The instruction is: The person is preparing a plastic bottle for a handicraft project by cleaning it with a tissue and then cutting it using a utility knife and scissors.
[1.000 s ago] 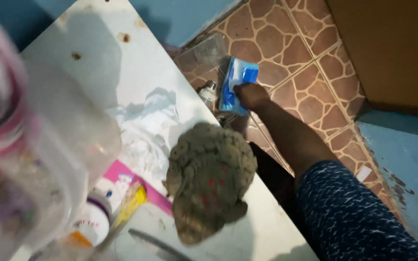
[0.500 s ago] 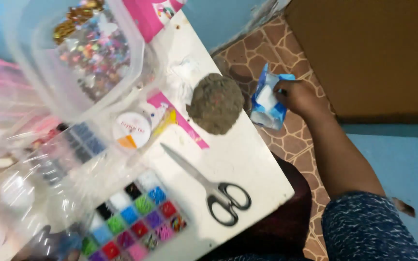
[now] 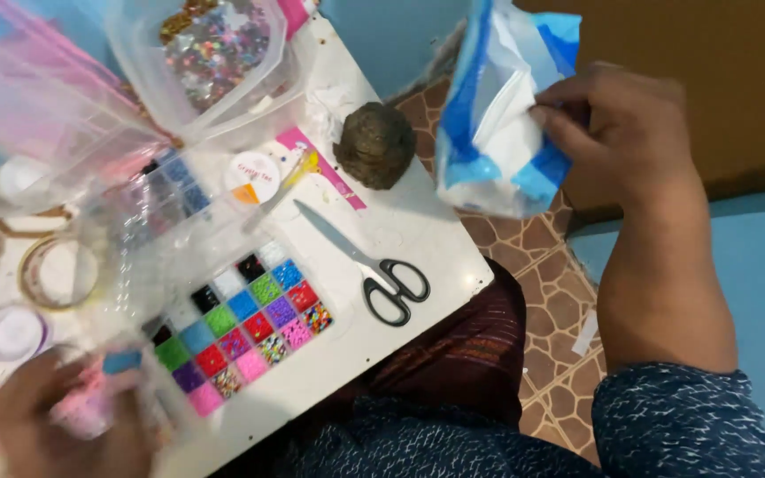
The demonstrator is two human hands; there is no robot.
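My right hand [image 3: 623, 133] holds a blue-and-white plastic packet [image 3: 499, 115] up in the air, past the right edge of the white table [image 3: 418, 239]. My left hand [image 3: 55, 425] is at the bottom left, blurred, gripping something pink and small [image 3: 81, 412] beside the bead organiser box [image 3: 241, 323] with its many coloured compartments. Black-handled scissors [image 3: 374, 274] lie shut on the table between the two hands. A lumpy brown-grey ball [image 3: 375, 144] sits near the table's far right edge.
A clear tub of glittery pieces [image 3: 210, 53] stands at the top, with clear plastic bags [image 3: 55, 115] to the left. A round white spool [image 3: 252, 168], a tape roll [image 3: 55, 270] and a small round jar [image 3: 15, 332] lie around. Tiled floor [image 3: 560, 301] lies to the right.
My right hand has lifted the blue-and-white packet from the floor up to table height. The view has swung left, bringing the bead box and my left hand into sight.
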